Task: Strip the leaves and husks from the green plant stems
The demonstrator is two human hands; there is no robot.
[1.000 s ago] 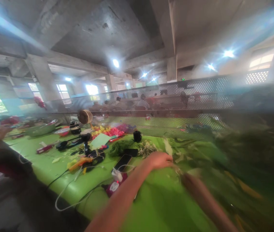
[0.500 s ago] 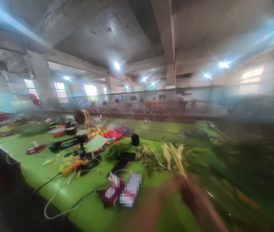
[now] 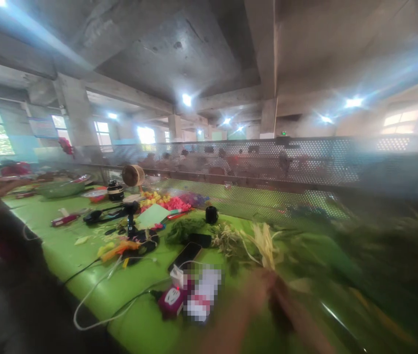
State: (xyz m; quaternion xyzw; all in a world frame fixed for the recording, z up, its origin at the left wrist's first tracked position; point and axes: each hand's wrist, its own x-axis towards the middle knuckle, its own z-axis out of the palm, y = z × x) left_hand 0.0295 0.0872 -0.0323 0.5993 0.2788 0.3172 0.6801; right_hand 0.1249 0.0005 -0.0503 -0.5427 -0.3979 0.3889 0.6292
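Two hands, left (image 3: pixel 256 283) and right (image 3: pixel 281 293), were together at lower right of center, seemingly clamped around the base of a pale bundle (image 3: pixel 265 246); fingers too blurred to separate. Bundle stood upright, strips fanned upward, just right of a loose pale pile (image 3: pixel 227 238) on the green tabletop (image 3: pixel 150 322). Done, as far as shown: some strips gathered into one bunch. Left, probably: securing or evening its base, no tie visible there; loose pile lay unbundled. Blurred dark green heap (image 3: pixel 378 250) filled the right side, contents unclear. Phone (image 3: pixel 185 256) and purple power block (image 3: pixel 172 299) sat lower center, apart from the bundle.
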